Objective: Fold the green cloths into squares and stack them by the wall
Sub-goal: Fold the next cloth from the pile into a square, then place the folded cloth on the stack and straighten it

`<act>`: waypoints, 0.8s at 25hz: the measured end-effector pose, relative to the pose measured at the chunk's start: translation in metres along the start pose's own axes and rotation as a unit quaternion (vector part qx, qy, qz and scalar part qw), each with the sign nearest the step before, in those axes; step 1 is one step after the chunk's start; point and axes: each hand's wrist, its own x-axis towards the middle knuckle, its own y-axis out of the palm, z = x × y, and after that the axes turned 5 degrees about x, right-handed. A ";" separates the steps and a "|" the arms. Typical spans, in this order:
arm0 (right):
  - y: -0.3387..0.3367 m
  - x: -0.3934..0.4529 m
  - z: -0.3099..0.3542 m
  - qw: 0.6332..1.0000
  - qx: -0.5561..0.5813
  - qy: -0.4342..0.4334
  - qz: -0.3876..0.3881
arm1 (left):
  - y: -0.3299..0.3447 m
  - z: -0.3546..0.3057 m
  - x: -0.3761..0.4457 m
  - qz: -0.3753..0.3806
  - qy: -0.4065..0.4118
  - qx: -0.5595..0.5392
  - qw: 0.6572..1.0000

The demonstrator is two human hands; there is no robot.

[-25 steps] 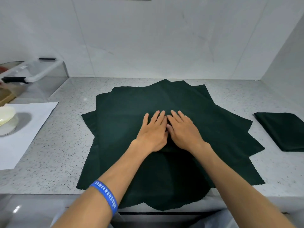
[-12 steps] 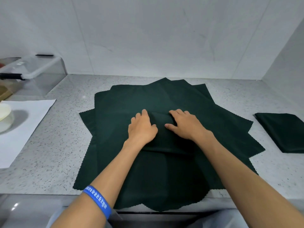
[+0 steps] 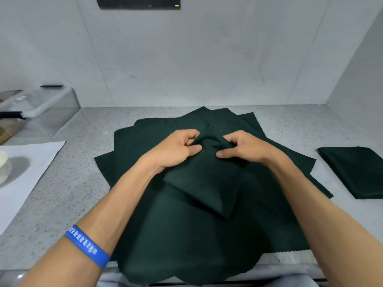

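Observation:
A folded dark green cloth (image 3: 204,187) is lifted at its far edge above a spread pile of flat green cloths (image 3: 186,241) in the middle of the counter. My left hand (image 3: 176,149) pinches the folded cloth's far left corner. My right hand (image 3: 243,149) pinches its far right corner. The near edge of the folded cloth hangs down onto the pile. Another folded green cloth (image 3: 354,170) lies on the counter at the right, beside the side wall.
A clear plastic box with a lid (image 3: 39,110) stands at the back left. A white sheet (image 3: 24,175) with a pale round container (image 3: 3,166) lies at the left. The speckled counter (image 3: 83,183) ends at the back wall; its front edge runs under the pile.
Both hands went from pressing flat on the folded cloth to gripping its far corners and lifting that edge off the pile.

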 end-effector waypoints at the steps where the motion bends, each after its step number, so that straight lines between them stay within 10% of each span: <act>1: -0.004 -0.007 0.006 0.999 0.040 0.010 0.008 | -0.007 -0.007 -0.002 -0.001 -0.006 -0.011 1.000; 4: -0.005 -0.033 0.012 0.986 0.159 0.053 -0.001 | -0.025 -0.004 -0.017 0.003 -0.098 -0.141 0.985; 9: 0.008 -0.071 -0.005 0.959 0.270 0.079 -0.046 | 0.033 0.026 -0.067 -0.075 -0.100 -0.498 0.858; 20: -0.113 -0.181 -0.097 0.909 0.239 0.151 -0.305 | 0.212 -0.050 0.007 -0.105 -0.078 -0.192 0.973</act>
